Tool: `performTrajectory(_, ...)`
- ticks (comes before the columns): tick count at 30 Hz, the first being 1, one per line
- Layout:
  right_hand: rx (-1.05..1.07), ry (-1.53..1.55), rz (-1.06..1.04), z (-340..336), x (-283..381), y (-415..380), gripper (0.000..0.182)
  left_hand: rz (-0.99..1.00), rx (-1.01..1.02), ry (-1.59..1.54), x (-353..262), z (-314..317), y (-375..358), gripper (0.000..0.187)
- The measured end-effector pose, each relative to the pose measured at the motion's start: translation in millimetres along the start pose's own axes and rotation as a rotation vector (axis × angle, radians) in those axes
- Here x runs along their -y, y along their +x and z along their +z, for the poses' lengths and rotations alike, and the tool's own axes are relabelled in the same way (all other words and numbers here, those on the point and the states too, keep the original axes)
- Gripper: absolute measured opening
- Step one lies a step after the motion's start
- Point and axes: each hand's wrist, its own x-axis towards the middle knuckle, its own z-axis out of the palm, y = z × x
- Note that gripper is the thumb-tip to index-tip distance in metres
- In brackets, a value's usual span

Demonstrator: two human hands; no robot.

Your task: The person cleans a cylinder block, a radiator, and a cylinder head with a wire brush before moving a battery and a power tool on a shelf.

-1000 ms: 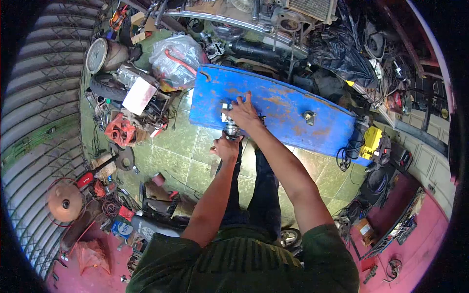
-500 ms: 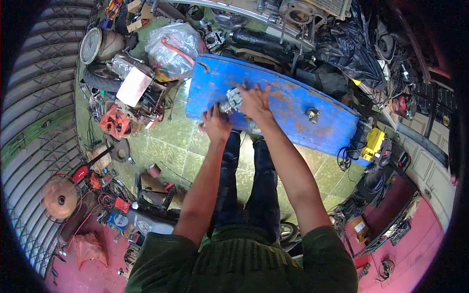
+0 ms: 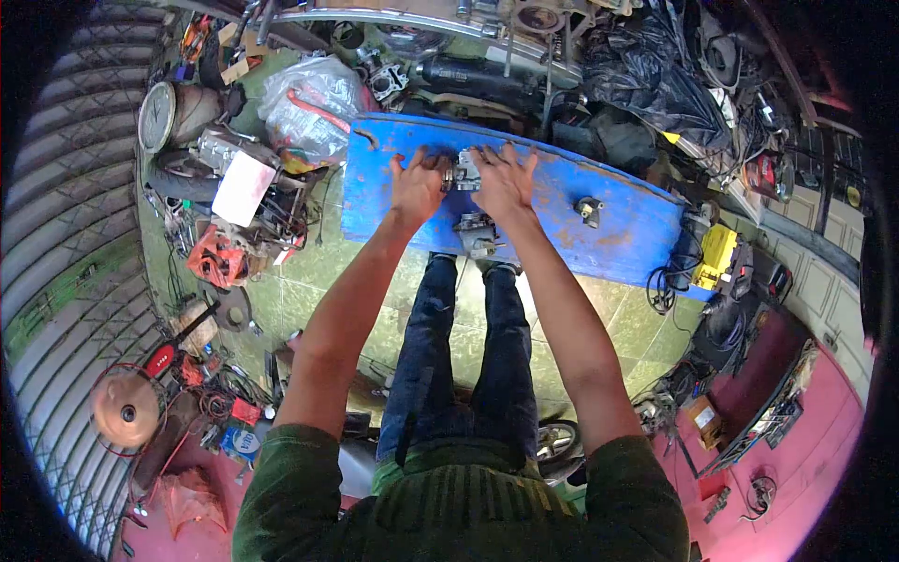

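Note:
A silvery metal engine part [image 3: 463, 171] is between my two hands over the blue bench top [image 3: 552, 173]; its exact kind is hard to make out. My left hand [image 3: 419, 185] grips its left side, thumb and fingers partly hidden. From the right, my right hand [image 3: 504, 184] holds the same part, with its outer fingers spread. Just below them, at the bench's near edge, a second grey metal part [image 3: 478, 235] resembles a carburetor. A small metal piece [image 3: 588, 211] lies farther right on the blue surface.
A clear plastic bag [image 3: 314, 108] stands beyond the bench's left end. To the right is a yellow case [image 3: 715, 258] with a black cable. A motorcycle shock or exhaust-like black cylinder [image 3: 478, 75] lies behind. A copper-coloured disc [image 3: 126, 412] is at lower left.
My left hand has moved up, level with my right hand on the metal part. The part is now farther from me, and the second grey part shows more fully. The view has shifted slightly.

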Motion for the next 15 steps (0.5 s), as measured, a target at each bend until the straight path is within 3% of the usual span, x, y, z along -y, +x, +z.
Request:
performTrajectory(4,-0.001,0.076,0.063,-13,-6,-7,0.08,0.051,0.039,0.017,-4,-13,3,0.062)
performTrajectory(7,-0.11,0.156,0.093,-37,-18,-26,0.077,0.129,-0.1,-0.007,-15,-35,3,0.057)
performTrajectory(15,-0.501,0.143,0.12,-175,-64,-104,0.069,0.364,-0.268,0.055,-94,-176,1,0.062)
